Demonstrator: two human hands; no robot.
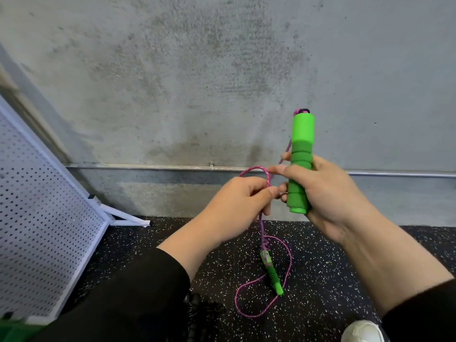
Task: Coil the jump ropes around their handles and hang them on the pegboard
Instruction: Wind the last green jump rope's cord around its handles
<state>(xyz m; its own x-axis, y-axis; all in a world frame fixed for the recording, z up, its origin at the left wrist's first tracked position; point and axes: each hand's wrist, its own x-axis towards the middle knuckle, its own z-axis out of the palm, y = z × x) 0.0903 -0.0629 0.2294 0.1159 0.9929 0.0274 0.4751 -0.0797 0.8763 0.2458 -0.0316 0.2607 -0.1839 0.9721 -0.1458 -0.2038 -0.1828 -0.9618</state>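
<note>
From the head view we see the right hand [318, 191] wrapped around the lower half of 1 green foam handle [301, 161], holding it upright in front of the concrete wall [197, 70], with fingers curled round the foam and the thumb reaching out toward the cord. The pink rope [265, 174] leaves the top of that handle, runs down its left side and arcs over to the left hand [237, 206], which pinches it between thumb and curled fingers. From there the rope drops to the speckled black floor [333, 255], where it lies in loose loops around the second green handle [271, 274], which lies on the floor between our 2 forearms. Along the floor's left edge a white pegboard [44, 218] leans on its stand. A black coiled object [197, 314], too dark to identify, sits at the bottom edge, and a white shoe [362, 332] shows at the bottom right corner.
</note>
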